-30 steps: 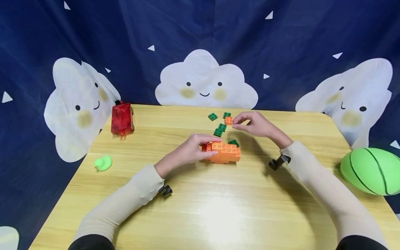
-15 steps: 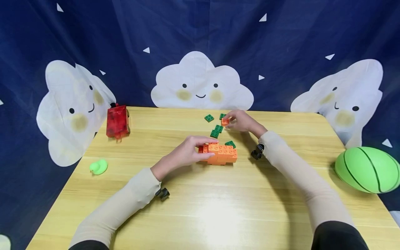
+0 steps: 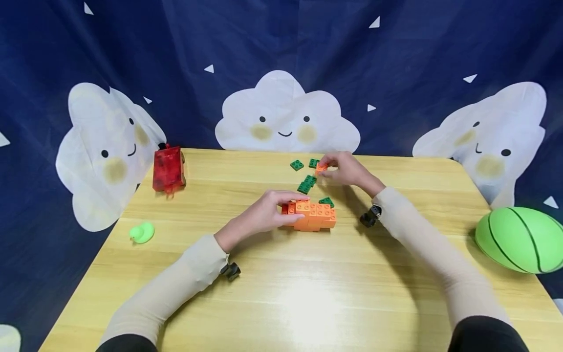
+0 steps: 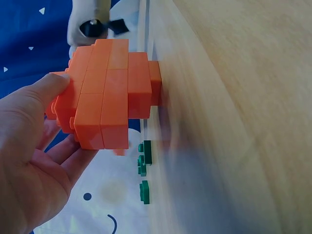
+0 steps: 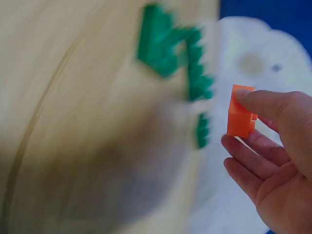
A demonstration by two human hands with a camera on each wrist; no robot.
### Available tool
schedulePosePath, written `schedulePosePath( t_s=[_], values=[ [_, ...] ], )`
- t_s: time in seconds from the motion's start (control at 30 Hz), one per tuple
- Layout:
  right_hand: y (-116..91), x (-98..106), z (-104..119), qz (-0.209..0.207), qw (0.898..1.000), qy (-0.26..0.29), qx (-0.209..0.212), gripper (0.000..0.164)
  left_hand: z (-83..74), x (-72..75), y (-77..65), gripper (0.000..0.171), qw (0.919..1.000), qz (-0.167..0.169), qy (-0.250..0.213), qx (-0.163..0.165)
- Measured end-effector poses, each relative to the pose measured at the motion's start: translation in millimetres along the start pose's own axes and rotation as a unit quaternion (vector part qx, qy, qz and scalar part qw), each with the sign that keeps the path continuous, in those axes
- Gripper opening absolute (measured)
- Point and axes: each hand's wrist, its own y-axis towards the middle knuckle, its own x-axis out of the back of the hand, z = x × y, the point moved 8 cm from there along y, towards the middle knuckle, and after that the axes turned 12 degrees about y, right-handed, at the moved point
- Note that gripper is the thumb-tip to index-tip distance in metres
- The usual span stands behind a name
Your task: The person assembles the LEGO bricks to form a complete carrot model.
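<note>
An orange build of stacked toy bricks (image 3: 314,217) lies near the middle of the table; studs show along its top in the head view. My left hand (image 3: 264,215) grips its left end, thumb on the near side and fingers over the far side. Farther back, my right hand (image 3: 345,170) pinches a small orange brick (image 5: 240,114) between thumb and fingers. In the right wrist view that brick is held up off the wooden table. Several green bricks (image 3: 307,184) lie just left of the right hand, and one green brick (image 3: 326,201) sits right behind the orange build.
A red translucent toy (image 3: 168,168) stands at the table's back left. Nearer on that side is a light green toy duck (image 3: 142,232). A green ball (image 3: 519,239) rests at the right edge. A dark blue cloth (image 3: 184,49) with clouds hangs behind the table (image 3: 246,303).
My right hand has moved left to the small orange brick, taken it between thumb and fingers and lifted it a little. My left hand stays on the orange build.
</note>
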Motion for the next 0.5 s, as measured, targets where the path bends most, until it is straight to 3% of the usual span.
schedulePosePath(
  t_s=[0.27,0.5],
  values=[
    [-46,22,76,0.000,0.993,0.070,0.098,0.015,-0.3,-0.5,2.2,0.043,1.0000,0.001,-0.002,-0.001],
    [-84,9,100,-0.004,0.980,0.087,0.178,0.023,-0.4,0.0,2.1,0.043,1.0000,0.002,-0.001,-0.001]
  ],
)
